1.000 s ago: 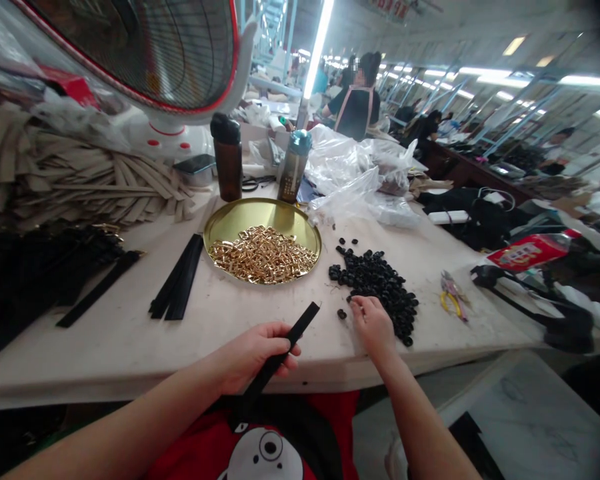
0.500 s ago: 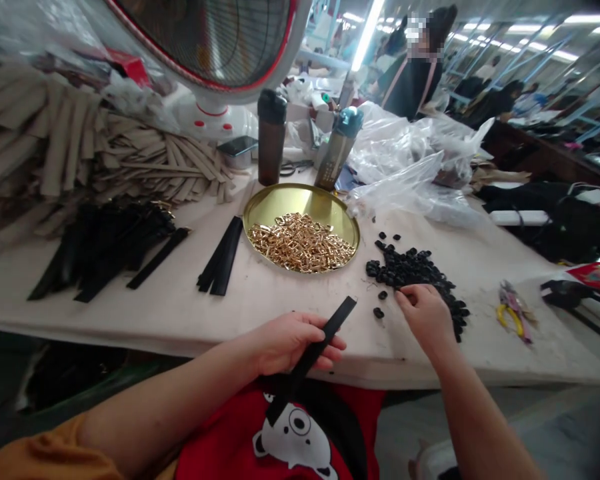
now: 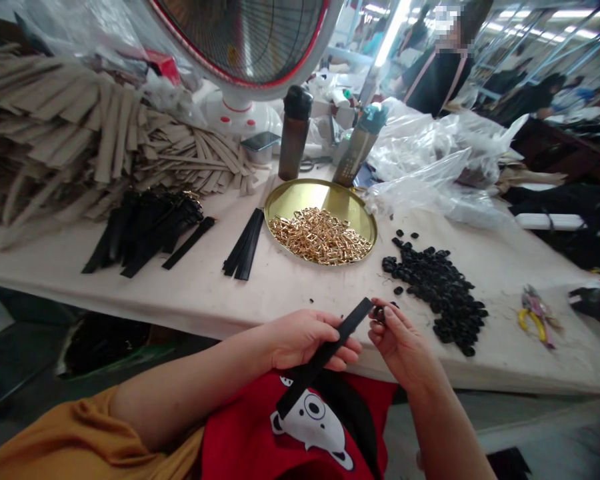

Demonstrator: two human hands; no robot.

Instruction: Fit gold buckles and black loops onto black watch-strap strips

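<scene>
My left hand (image 3: 314, 340) is closed on a flat black strap (image 3: 325, 353), which slants from above my lap up toward the right. At the strap's upper end, my right hand (image 3: 397, 337) pinches a small black loop (image 3: 379, 312) between thumb and fingers. Whether loop and strap touch, I cannot tell. Behind my right hand spreads a pile of small black loops (image 3: 443, 283). A round gold tray (image 3: 347, 195) holds a heap of gold metal buckles (image 3: 320, 237). Left of it lie several black straps (image 3: 245, 247).
A bundle of black straps (image 3: 140, 230) and stacked beige strips (image 3: 115, 133) fill the left. A fan (image 3: 240, 100), a dark bottle (image 3: 295, 133), another bottle (image 3: 360, 143) and plastic bags (image 3: 430, 167) stand behind the tray. Pliers (image 3: 535, 319) lie at right. A person (image 3: 435, 77) is in the background.
My right hand has come away from the pile toward the strap's upper end, with a small black loop in its fingers. My left hand still holds the strap. The camera view has shifted.
</scene>
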